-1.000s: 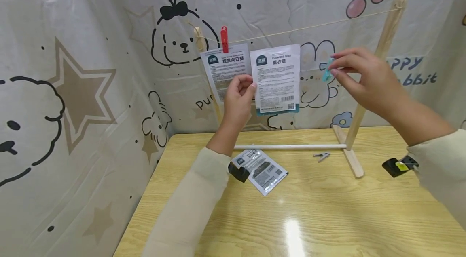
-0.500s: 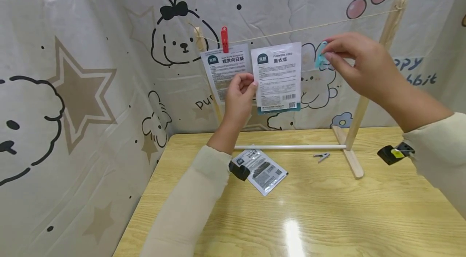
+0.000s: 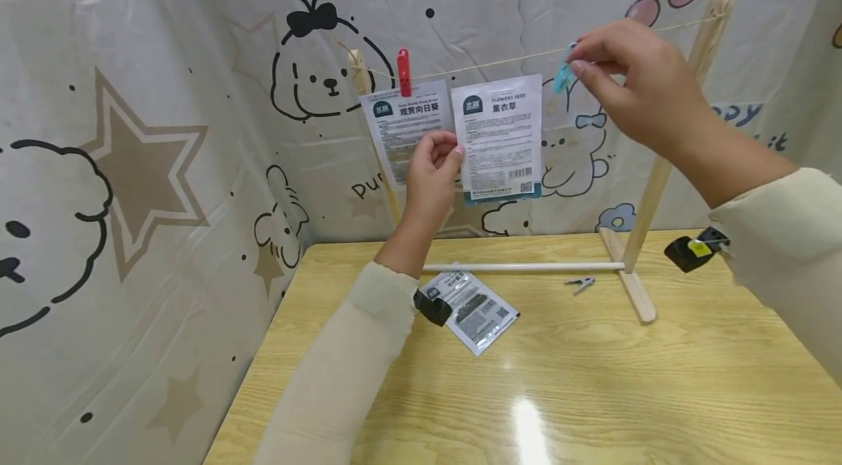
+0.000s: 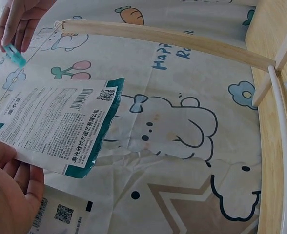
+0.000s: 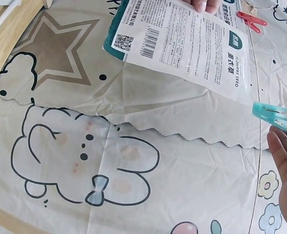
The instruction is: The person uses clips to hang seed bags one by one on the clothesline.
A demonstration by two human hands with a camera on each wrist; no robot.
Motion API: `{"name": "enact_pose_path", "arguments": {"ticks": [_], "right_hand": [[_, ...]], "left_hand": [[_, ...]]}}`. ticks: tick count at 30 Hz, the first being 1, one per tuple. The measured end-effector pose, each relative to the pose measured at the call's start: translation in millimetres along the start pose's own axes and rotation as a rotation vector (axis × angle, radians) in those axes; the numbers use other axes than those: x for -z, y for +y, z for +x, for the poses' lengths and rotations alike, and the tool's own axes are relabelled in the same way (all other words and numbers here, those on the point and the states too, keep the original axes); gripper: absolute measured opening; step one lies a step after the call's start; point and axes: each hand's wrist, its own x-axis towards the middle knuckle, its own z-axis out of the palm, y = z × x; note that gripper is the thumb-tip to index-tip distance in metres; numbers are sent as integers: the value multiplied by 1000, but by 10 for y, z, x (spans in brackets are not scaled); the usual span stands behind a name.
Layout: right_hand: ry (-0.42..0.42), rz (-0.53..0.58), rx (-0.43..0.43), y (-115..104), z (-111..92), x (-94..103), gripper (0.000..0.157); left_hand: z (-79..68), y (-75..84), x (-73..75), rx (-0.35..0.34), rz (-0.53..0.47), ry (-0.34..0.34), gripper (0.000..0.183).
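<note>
My left hand (image 3: 432, 176) pinches the left edge of a white seed packet (image 3: 501, 132) with a teal bottom strip, upright just below the string (image 3: 490, 63). Up and to the right of that packet, my right hand (image 3: 634, 85) pinches a teal clothespin (image 3: 563, 76) between thumb and fingers, close to the string. In the right wrist view the clothespin (image 5: 273, 114) points toward the packet's top corner, apart from it. Another seed packet (image 3: 414, 118) hangs at the left from a red clothespin (image 3: 404, 72), partly behind my left hand.
A third seed packet (image 3: 476, 315) lies on the wooden table (image 3: 460, 406), partly behind my left wrist. A grey clothespin (image 3: 580, 284) lies near the foot of the rack's right wooden post (image 3: 647, 209). A white rod (image 3: 526, 267) runs low between the posts. Behind hangs a printed curtain (image 3: 197, 33).
My right hand has moved left and up with the teal clothespin, nearer to the string and the packet. The left hand and its packet have hardly moved.
</note>
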Motion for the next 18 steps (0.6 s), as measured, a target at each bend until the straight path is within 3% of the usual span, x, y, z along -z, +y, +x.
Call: {"name": "enact_pose_path", "arguments": {"ticks": [18], "right_hand": [[14,32,-126,-80,265,-80,34]], "left_hand": [[45,17,-4,-33,-8,-5,17]]}}
